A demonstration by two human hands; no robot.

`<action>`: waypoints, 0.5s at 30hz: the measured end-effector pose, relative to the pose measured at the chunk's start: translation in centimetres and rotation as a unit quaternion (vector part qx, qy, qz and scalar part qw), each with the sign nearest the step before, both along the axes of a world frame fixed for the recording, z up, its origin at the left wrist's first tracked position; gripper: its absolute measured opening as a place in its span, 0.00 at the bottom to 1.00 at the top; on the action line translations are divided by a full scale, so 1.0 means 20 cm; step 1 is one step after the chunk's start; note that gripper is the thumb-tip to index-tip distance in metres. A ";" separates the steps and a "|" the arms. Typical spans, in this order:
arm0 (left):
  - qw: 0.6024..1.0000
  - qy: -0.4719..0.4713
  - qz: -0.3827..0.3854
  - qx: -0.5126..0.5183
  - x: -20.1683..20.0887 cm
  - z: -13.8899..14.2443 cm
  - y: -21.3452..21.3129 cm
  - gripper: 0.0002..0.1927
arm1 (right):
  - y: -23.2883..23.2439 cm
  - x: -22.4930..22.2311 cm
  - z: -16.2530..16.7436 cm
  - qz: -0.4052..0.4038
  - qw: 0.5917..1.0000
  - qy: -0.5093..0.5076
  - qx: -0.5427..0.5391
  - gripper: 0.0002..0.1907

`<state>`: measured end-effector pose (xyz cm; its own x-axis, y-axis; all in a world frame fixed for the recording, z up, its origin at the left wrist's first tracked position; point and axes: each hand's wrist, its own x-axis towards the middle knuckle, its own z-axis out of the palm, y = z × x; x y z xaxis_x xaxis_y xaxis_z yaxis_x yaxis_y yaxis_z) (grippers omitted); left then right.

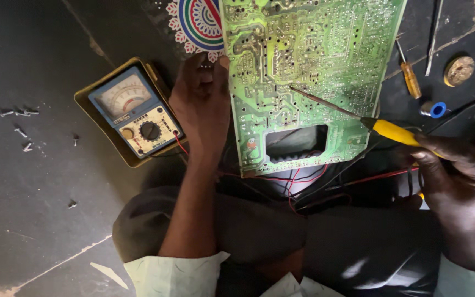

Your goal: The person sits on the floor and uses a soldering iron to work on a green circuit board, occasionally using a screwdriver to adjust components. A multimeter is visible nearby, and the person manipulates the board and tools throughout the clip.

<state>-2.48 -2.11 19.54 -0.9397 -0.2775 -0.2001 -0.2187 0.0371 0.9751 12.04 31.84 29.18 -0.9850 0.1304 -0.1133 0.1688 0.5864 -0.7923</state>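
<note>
Screws [20, 122], perhaps seven; one board [309, 77], one meter [133, 113].

At your left sits an analog multimeter [132, 114]; loose screws [20, 122] scatter far left; a small screwdriver [410, 78] and blue-capped spool [433, 109] lie upper right.

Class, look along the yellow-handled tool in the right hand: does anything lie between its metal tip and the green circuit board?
Nothing visible: the yellow-handled tool reaches bare over the green circuit board, its tip apparently on the solder side.
</note>
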 end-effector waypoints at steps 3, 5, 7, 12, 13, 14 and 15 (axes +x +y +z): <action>1.000 -0.011 0.001 -0.008 0.00 0.00 0.00 0.18 | 0.00 0.00 0.00 0.011 1.000 0.008 -0.010 0.10; 1.000 0.010 0.000 -0.008 0.00 0.00 0.00 0.17 | -0.01 0.00 0.01 0.015 1.000 0.014 -0.009 0.09; 1.000 0.015 -0.001 -0.006 0.00 -0.01 0.00 0.17 | -0.01 0.00 0.01 0.016 1.000 0.014 -0.010 0.10; 1.000 0.011 -0.005 -0.016 0.00 -0.01 -0.01 0.17 | 0.00 -0.02 0.01 0.038 0.999 0.024 0.011 0.11; 1.000 0.011 -0.005 -0.015 0.00 -0.02 -0.01 0.17 | 0.00 -0.02 0.01 0.040 0.999 0.027 0.010 0.11; 1.000 0.010 -0.006 -0.014 0.00 -0.02 -0.01 0.17 | 0.00 -0.01 0.01 0.039 0.999 0.027 0.010 0.10; 1.000 0.010 -0.006 -0.013 0.00 -0.02 -0.01 0.17 | 0.01 -0.01 0.00 0.038 0.999 0.028 0.010 0.09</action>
